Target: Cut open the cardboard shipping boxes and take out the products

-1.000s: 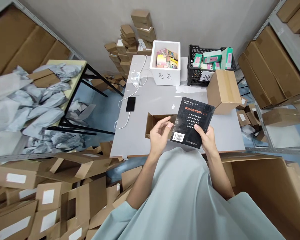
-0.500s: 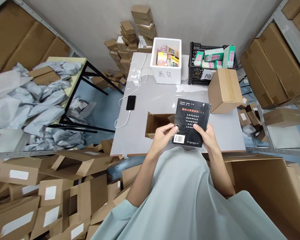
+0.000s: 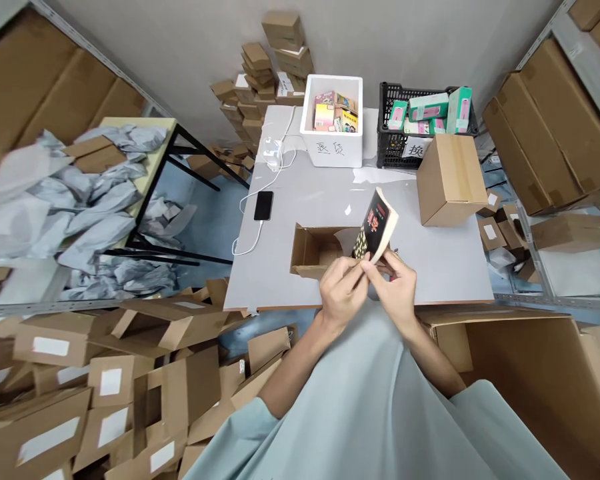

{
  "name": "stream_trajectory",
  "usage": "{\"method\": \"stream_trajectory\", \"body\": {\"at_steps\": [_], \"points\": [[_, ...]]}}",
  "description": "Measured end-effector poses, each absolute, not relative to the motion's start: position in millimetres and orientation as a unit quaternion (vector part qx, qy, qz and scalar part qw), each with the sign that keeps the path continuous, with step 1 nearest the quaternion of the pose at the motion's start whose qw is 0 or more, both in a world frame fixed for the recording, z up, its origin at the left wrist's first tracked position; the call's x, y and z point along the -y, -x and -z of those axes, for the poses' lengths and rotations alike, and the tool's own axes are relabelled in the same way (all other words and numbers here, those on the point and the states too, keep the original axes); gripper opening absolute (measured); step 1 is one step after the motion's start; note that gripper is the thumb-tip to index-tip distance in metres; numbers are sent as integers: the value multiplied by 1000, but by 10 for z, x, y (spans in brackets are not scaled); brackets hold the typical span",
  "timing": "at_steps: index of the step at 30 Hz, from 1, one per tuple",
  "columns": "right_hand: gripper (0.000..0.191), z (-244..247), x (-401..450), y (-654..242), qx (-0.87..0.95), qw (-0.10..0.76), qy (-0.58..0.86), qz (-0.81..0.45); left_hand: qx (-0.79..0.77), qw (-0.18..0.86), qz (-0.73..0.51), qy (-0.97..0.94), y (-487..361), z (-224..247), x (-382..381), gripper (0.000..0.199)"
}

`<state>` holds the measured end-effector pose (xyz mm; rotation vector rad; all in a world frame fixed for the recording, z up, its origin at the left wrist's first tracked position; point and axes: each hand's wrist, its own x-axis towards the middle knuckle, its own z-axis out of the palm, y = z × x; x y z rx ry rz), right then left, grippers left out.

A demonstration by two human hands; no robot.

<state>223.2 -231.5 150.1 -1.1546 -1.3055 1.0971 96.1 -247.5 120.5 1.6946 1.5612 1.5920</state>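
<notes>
A black-covered book (image 3: 376,225) with red lettering stands tilted up above the table, its pale page edges facing right. My left hand (image 3: 344,288) is closed on its lower left corner. The fingers of my right hand (image 3: 393,283) pinch the lower edge close by, so both hands nearly touch. Just left of the book, an open cardboard box (image 3: 310,253) sits on the grey table (image 3: 280,287); its interior is partly hidden by the book and my left hand.
A white foam box (image 3: 336,150) of small packs and a black crate (image 3: 387,143) of green boxes stand at the back. A closed carton (image 3: 453,180) is at right, a phone (image 3: 263,205) on a cable at left. Cartons (image 3: 115,380) crowd the floor.
The book has turned from its back cover facing me to a steep tilt showing its front cover and page edges. Both hands have come closer together at its lower edge.
</notes>
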Motion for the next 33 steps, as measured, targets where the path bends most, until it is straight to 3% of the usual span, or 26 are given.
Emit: {"method": "stream_trajectory", "body": {"at_steps": [3,8,13,15,20,25,33], "points": [[43,-1528,2245,-2330,525,520,481,-473,-532,180,-540,-627,-944,-1260,2512,21],[46,-1529,2076,-2628,507,507,452,-530,-585,214,-571,-535,-559,-1366,2388,44],[39,-1455,2059,-2764,510,501,404,-571,-489,568,-512,-419,-270,-1315,2281,61],[41,-1409,2037,-2772,505,497,409,-575,-452,639,-493,-380,-303,-1296,2297,61],[44,-1343,1954,-2751,502,494,446,-552,-467,581,-557,-366,-468,-1317,2352,50],[34,-1429,2107,-2676,556,577,537,-264,-487,520,-597,-369,-524,-1300,2325,46],[42,-1375,2295,-2497,692,429,541,-210,-503,426,-629,-412,-646,-1248,2370,41]]}}
